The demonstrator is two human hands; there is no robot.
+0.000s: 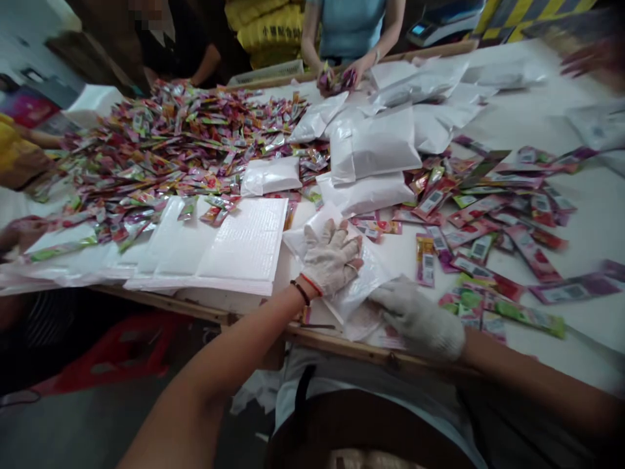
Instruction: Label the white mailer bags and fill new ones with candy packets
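Note:
Beneath my hands, at the table's near edge, lies a white padded mailer [374, 272]. My left hand [332, 257], in a pale glove with bare fingertips, rests on it with the fingers spread. At the mailer's lower right edge is my gloved right hand [415, 312]. Its fingers are partly hidden and blurred, so I cannot see whether they grip the mailer. Just right of the mailer, small printed sachets [424, 260] lie scattered on the white table.
Flat white mailers [244, 241] are stacked to the left. Filled mailers [375, 146] pile up ahead. A large heap of sachets [195, 130] covers the far left. Across the table a person in blue [351, 29] holds sachets. A red stool [112, 352] stands below.

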